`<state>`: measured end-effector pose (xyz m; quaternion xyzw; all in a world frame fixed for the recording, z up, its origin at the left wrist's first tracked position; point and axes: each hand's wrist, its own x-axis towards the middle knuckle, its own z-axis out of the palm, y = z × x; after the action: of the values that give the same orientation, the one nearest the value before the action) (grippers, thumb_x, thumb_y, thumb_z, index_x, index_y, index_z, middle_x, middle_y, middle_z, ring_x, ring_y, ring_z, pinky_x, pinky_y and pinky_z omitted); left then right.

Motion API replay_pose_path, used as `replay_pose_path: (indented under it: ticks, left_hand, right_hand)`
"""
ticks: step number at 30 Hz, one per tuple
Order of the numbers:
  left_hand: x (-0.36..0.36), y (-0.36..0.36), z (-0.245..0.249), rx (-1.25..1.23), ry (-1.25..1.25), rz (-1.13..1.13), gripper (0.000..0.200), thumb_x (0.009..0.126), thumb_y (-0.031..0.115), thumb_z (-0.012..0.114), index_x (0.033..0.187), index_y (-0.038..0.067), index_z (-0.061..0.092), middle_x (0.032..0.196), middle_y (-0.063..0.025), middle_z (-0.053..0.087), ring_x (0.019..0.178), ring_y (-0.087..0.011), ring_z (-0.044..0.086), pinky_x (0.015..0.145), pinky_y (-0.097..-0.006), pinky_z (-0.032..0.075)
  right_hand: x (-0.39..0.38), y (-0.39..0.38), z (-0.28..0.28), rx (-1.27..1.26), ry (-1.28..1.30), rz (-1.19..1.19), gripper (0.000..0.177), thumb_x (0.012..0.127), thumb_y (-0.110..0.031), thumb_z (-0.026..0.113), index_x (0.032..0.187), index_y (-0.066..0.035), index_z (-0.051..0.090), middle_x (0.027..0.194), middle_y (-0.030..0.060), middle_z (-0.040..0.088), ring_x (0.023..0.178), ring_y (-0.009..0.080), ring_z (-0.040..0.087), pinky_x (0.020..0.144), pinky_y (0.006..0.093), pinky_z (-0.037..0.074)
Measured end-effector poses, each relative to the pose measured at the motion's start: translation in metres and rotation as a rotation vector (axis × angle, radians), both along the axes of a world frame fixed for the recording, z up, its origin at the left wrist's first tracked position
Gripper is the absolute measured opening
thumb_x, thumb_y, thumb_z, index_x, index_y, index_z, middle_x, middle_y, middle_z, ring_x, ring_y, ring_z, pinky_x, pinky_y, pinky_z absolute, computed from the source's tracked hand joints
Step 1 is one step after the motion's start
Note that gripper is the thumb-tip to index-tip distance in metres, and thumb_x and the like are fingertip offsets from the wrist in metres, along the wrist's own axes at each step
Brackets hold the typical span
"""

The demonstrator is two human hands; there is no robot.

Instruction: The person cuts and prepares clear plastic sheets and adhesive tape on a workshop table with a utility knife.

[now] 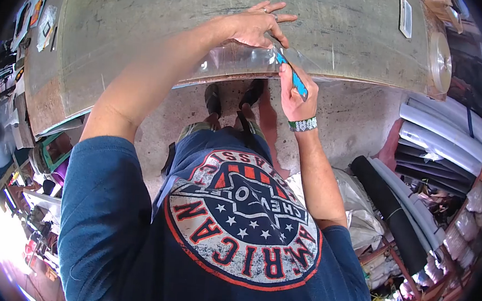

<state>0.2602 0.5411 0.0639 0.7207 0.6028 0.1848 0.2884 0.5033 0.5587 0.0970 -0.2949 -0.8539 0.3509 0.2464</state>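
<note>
grey-green worktable (pixel 166 19), scuffed, fills the far side on my remote feed; i get concrete floor (pixel 338 115) below its near edge, white rolls (pixel 443 134) right of it, and a black roll (pixel 387 214) nearer me than those. left hand (pixel 258 27): fingers spread apart, over the table near its front edge, beside clear film (pixel 239 58); can't tell if the thumb pinches any. right hand (pixel 300 93): closed around a blue tool (pixel 297 80), just off the table's front edge. tool slim, blue with dark edging, tilted toward the left hand; tip contact unclear. film glossy, wrinkled, along the table edge.
</note>
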Motion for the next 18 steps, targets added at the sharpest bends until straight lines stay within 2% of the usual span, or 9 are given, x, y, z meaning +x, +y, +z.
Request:
replay_pose_path:
  ticks: [11, 14, 17, 18]
  left_hand:
    - [-0.002, 0.003, -0.005, -0.012, 0.010, -0.017, 0.049, 0.078, 0.012, 0.077, 0.123, 0.031, 0.080, 0.176, -0.0003, 0.024, 0.164, -0.0343, 0.005, 0.131, -0.0636, 0.001]
    - [-0.003, 0.002, -0.007, -0.014, 0.000, -0.023, 0.051, 0.077, 0.012, 0.077, 0.124, 0.031, 0.080, 0.176, -0.0002, 0.024, 0.164, -0.0343, 0.004, 0.131, -0.0639, 0.000]
    - [-0.004, 0.004, -0.003, -0.033, 0.001, -0.037, 0.054, 0.076, 0.011, 0.078, 0.125, 0.032, 0.079, 0.176, -0.0003, 0.023, 0.164, -0.0344, 0.003, 0.130, -0.0640, -0.001]
    - [-0.005, 0.004, 0.000, -0.051, 0.009, -0.042, 0.055, 0.075, 0.010, 0.078, 0.126, 0.032, 0.078, 0.176, -0.0006, 0.022, 0.164, -0.0346, 0.002, 0.130, -0.0640, -0.001]
  right_hand:
    - [0.021, -0.012, 0.001, -0.089, -0.058, -0.008, 0.023, 0.102, -0.016, 0.065, 0.109, 0.004, 0.072, 0.091, 0.0266, 0.071, 0.081, 0.0460, 0.070, 0.072, 0.0456, 0.056]
    - [0.025, -0.010, 0.003, -0.006, -0.101, 0.027, 0.026, 0.104, -0.019, 0.064, 0.108, 0.005, 0.073, 0.084, 0.0186, 0.074, 0.074, 0.0280, 0.075, 0.069, 0.0356, 0.056]
    - [0.035, -0.007, 0.013, -0.047, -0.185, 0.069, 0.028, 0.106, -0.020, 0.062, 0.108, 0.006, 0.073, 0.087, 0.0165, 0.077, 0.076, 0.0253, 0.076, 0.070, 0.0352, 0.058]
    - [0.039, -0.007, 0.016, -0.195, -0.160, 0.019, 0.029, 0.106, -0.020, 0.062, 0.108, 0.006, 0.073, 0.088, 0.0155, 0.077, 0.077, 0.0244, 0.076, 0.071, 0.0352, 0.058]
